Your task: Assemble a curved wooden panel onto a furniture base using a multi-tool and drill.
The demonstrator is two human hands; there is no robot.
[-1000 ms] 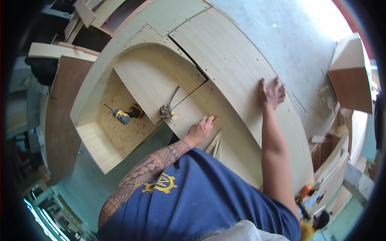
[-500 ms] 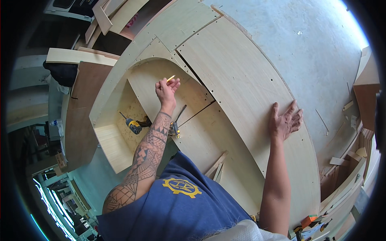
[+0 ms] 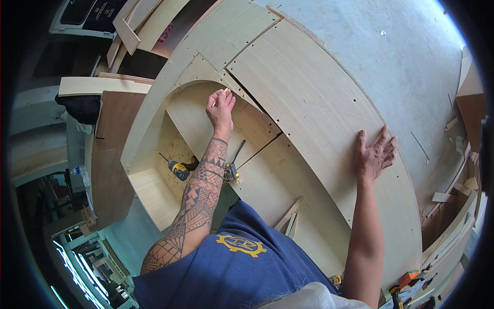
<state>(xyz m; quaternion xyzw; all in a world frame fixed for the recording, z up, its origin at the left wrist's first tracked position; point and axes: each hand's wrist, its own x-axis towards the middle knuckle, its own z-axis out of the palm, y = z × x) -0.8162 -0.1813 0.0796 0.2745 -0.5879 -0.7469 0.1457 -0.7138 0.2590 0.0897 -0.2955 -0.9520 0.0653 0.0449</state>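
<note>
My left hand (image 3: 221,107) is closed around a short yellow pencil (image 3: 226,90), held near the rim of the curved opening in the plywood structure. Just right of it runs the dark gap along a large plywood panel (image 3: 303,77). My right hand (image 3: 376,155) lies spread on that panel, fingertips at its outer curved edge. Inside the opening, beneath my left forearm, are a yellow-and-black drill (image 3: 178,171) with a long bit and a second yellow-and-black power tool (image 3: 231,173), partly hidden by the arm.
Wood strips (image 3: 289,213) lean in the lower recess. Upright boards (image 3: 118,149) stand at the left. More offcuts (image 3: 446,197) and an orange box (image 3: 409,278) with tools are at the lower right. Grey floor (image 3: 391,56) lies beyond the panel.
My left hand has moved up and slightly right, bringing the pencil to the opening's rim and turning it. My right hand keeps its place on the panel. The whole view has shifted slightly.
</note>
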